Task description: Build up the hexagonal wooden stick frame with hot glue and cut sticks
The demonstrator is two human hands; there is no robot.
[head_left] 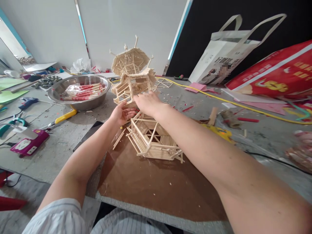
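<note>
1. Reaching over a grey, littered tabletop, two bare hands meet at a tiered, pagoda-like model of pale wooden sticks, which stands beyond a brown rectangular board.
2. The right grip, back turned to the camera, covers part of the model's lower tier; its fingertips are mostly hidden, and whether they pinch anything cannot be told.
3. The left grip shows thumb and fingers apart at the tier's lower left edge; whether they close on it is unclear.
4. The right forearm crosses in front of a six-sided, open-topped frame of pale sticks on the board, masking its far right side.
5. The left forearm partly covers a flat black slab.
6. At left, a round steel bowl holds red-and-white bundles of sticks, near a yellow-handled cutter.
7. Behind, a thin yellow cable passes a white carrier bag, its print partly blurred, and a red printed bag, cropped at right.
</note>
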